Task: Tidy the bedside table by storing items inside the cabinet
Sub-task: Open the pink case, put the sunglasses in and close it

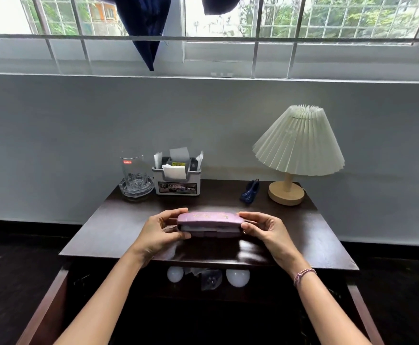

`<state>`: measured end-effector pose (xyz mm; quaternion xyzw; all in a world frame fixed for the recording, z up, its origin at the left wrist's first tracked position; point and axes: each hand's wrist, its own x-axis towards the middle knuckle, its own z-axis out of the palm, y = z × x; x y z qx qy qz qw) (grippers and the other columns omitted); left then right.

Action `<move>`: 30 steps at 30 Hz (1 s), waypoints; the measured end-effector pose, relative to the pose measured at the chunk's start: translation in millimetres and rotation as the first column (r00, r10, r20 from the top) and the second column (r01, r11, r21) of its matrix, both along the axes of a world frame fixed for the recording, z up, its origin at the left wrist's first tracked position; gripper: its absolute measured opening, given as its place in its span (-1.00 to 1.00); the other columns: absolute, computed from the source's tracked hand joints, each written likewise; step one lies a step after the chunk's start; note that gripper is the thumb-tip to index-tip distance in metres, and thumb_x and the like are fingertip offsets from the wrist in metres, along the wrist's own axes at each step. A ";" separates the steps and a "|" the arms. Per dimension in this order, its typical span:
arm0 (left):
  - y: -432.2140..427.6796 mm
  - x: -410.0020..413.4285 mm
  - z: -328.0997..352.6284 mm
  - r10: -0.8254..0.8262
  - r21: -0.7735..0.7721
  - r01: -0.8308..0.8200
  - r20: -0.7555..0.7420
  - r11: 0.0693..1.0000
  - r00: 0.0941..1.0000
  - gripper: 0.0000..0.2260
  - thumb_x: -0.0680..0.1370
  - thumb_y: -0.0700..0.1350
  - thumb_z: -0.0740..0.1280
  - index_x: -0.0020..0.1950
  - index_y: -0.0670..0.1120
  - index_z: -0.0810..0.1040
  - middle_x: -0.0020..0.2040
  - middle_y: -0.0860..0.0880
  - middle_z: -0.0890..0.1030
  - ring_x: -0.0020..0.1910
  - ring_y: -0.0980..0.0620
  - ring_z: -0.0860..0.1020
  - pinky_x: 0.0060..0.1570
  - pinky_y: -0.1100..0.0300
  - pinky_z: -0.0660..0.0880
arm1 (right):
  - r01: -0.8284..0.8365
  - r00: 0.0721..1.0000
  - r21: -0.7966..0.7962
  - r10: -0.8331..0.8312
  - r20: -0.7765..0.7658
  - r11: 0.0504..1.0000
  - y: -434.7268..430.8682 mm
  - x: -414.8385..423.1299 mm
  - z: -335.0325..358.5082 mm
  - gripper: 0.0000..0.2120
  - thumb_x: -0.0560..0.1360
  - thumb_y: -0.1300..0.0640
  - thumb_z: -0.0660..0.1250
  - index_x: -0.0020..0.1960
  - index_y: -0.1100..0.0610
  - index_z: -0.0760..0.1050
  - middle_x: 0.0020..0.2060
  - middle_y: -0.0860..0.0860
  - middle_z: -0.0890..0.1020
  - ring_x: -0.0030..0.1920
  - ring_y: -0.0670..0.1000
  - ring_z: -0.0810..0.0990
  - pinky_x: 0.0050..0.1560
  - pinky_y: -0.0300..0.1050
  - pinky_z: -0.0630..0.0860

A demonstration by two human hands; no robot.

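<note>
Head view: I see one purple case [209,219] near the middle of the bedside table [119,227], level, between both hands
Left hand [157,232]: clamped on the case's left end
Right hand [265,231]: clamped on its right end
Far edge: glass [132,173] left, paper holder [178,188] beside it, lamp [298,145] right
Cabinet [51,300] below: two bulbs [237,277]

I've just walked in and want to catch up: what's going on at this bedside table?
A person holds a pink case by its ends, left hand and right hand, over the front of the dark bedside table. The case looks slightly ajar. At the back stand a glass, a grey organiser box, a small blue object and a lamp. The cabinet below looks open, with two white bulbs inside.
</note>
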<state>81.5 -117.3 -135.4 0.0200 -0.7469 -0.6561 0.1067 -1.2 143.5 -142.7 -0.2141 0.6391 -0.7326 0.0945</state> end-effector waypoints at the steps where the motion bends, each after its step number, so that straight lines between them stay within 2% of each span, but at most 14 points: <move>1: -0.7 -0.1 0.2 -0.006 0.000 0.006 -0.006 1.000 1.000 -0.43 0.26 -0.39 0.53 0.18 0.02 0.56 -0.01 -0.03 0.65 0.01 0.08 0.61 0.11 0.31 0.52 | 0.005 1.000 -0.001 -0.005 0.003 1.000 -0.1 -0.7 -0.8 -0.68 0.29 0.19 0.47 0.04 0.18 0.62 -0.13 0.02 0.72 -0.14 -0.13 0.66 -0.19 -0.38 0.53; 5: -2.8 0.7 -1.0 -0.020 0.029 0.020 -0.024 0.999 1.000 -0.29 0.23 -0.43 0.53 0.31 -0.03 0.47 -0.05 -0.06 0.55 -0.09 0.18 0.61 -0.02 0.37 0.53 | 0.046 0.999 0.002 -0.046 0.008 0.999 -1.4 -2.7 -3.8 -0.67 0.28 0.08 0.47 0.01 0.18 0.63 -0.19 0.02 0.72 -0.18 -0.11 0.66 -0.16 -0.33 0.57; 7: -2.9 1.7 -0.9 -0.015 0.034 0.016 -0.027 0.999 1.000 -0.27 0.21 -0.43 0.54 0.30 0.01 0.46 -0.06 -0.06 0.53 -0.06 0.15 0.57 -0.06 0.40 0.51 | 0.093 0.996 0.008 -0.093 0.008 0.996 -3.6 -1.5 -5.1 -0.70 0.28 0.03 0.46 -0.05 0.15 0.65 -0.16 0.08 0.72 -0.16 -0.05 0.68 -0.12 -0.26 0.60; 10: -3.1 1.1 -0.4 -0.018 0.009 0.019 -0.028 1.000 0.999 -0.25 0.20 -0.42 0.55 0.28 0.06 0.44 -0.03 -0.10 0.55 0.00 0.11 0.53 -0.07 0.39 0.50 | 0.194 0.981 0.050 -0.195 0.010 0.980 -7.1 -1.5 -6.8 -0.78 0.35 -0.01 0.41 -0.12 0.12 0.65 -0.24 0.06 0.72 -0.24 -0.04 0.68 -0.21 -0.26 0.60; 13: -4.0 1.8 -1.0 -0.038 -0.004 0.038 -0.024 0.999 0.999 -0.22 0.21 -0.43 0.54 0.33 0.02 0.41 -0.01 -0.13 0.60 -0.05 0.13 0.58 -0.08 0.35 0.52 | 0.261 0.965 0.101 -0.259 -0.033 0.960 -7.3 -1.5 -8.8 -0.88 0.50 0.11 0.34 -0.10 0.10 0.65 -0.25 0.03 0.72 -0.26 -0.05 0.68 -0.27 -0.27 0.57; 16: -5.6 -0.8 -3.1 -0.051 0.009 0.051 -0.014 0.999 0.999 -0.24 0.19 -0.43 0.55 0.29 0.03 0.43 -0.03 -0.15 0.64 -0.11 0.13 0.63 -0.09 0.32 0.55 | 0.349 0.937 0.133 -0.345 -0.057 0.927 -8.1 -1.8 -9.4 -0.88 0.50 0.13 0.35 -0.09 0.13 0.65 -0.26 0.05 0.72 -0.32 -0.05 0.65 -0.32 -0.26 0.55; 19: -5.6 -2.4 -4.1 -0.059 -0.012 0.059 -0.004 0.998 0.998 -0.28 0.17 -0.40 0.57 0.24 0.03 0.47 0.00 -0.18 0.63 -0.07 0.06 0.62 -0.06 0.31 0.55 | 0.382 0.924 0.178 -0.375 -0.069 0.907 -10.6 -1.9 -8.4 -0.89 0.51 0.15 0.34 -0.10 0.07 0.64 -0.26 0.03 0.71 -0.35 -0.06 0.64 -0.26 -0.19 0.59; 23: -6.7 -4.2 -5.7 -0.072 -0.106 0.070 -0.012 0.992 0.997 -0.35 0.14 -0.27 0.62 0.17 0.08 0.56 -0.04 -0.04 0.63 -0.08 0.15 0.62 -0.06 0.36 0.52 | 0.420 0.907 0.250 -0.398 -0.135 0.873 -14.1 -2.3 -9.5 -0.83 0.51 0.25 0.33 0.03 0.03 0.59 -0.31 -0.02 0.69 -0.38 -0.15 0.62 -0.29 -0.28 0.56; 27: -7.7 -4.6 -6.8 -0.070 -0.072 0.069 -0.018 0.995 0.997 -0.31 0.10 -0.23 0.61 0.19 0.09 0.56 -0.02 0.00 0.63 -0.07 0.19 0.63 -0.09 0.40 0.51 | 0.434 0.901 0.285 -0.413 -0.134 0.855 -15.3 -2.8 -8.9 -0.82 0.50 0.28 0.33 0.03 0.06 0.59 -0.33 0.01 0.69 -0.38 -0.09 0.63 -0.24 -0.22 0.60; 30: -7.4 -5.9 -7.7 -0.026 -0.019 0.025 -0.045 1.000 0.999 -0.30 0.16 -0.33 0.57 0.25 0.03 0.52 0.03 -0.08 0.58 -0.03 0.17 0.61 -0.04 0.40 0.52 | 0.440 0.895 0.255 -0.444 -0.045 0.861 -17.3 -4.6 -5.5 -0.84 0.53 0.29 0.28 0.05 0.19 0.60 -0.32 0.07 0.66 -0.40 -0.05 0.61 -0.32 -0.25 0.59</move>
